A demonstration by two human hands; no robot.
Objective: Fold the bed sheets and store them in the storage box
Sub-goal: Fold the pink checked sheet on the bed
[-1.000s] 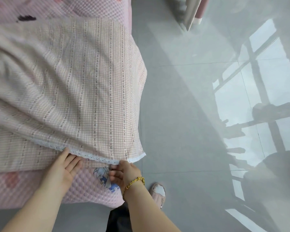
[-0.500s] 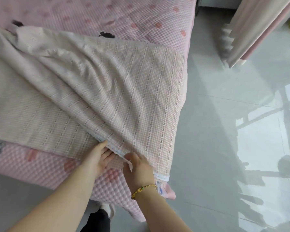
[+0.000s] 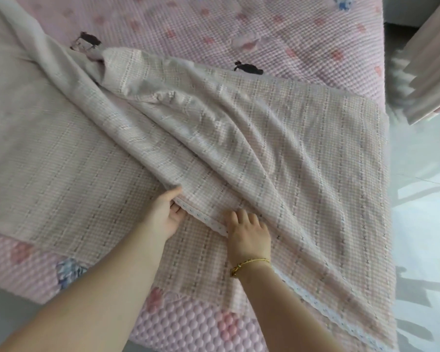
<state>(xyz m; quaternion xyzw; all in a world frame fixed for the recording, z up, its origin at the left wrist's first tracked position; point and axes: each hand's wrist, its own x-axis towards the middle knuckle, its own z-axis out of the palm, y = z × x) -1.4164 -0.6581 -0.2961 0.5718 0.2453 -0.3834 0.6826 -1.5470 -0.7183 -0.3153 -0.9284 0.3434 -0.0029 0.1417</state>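
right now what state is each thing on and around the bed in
bed sheet: folded over itself, top layer creased, not flat
left hand: grips the top layer's edge, thumb on top
right hand: fingers curled on the same edge
bed: covered by a pink quilted pad, sheet lying on it
curtain: hanging beside the bed, blurred

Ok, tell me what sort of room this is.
Most likely a bedroom: a pink quilted bed cover, a checked sheet spread over it, and a curtain hanging to the glossy floor alongside.
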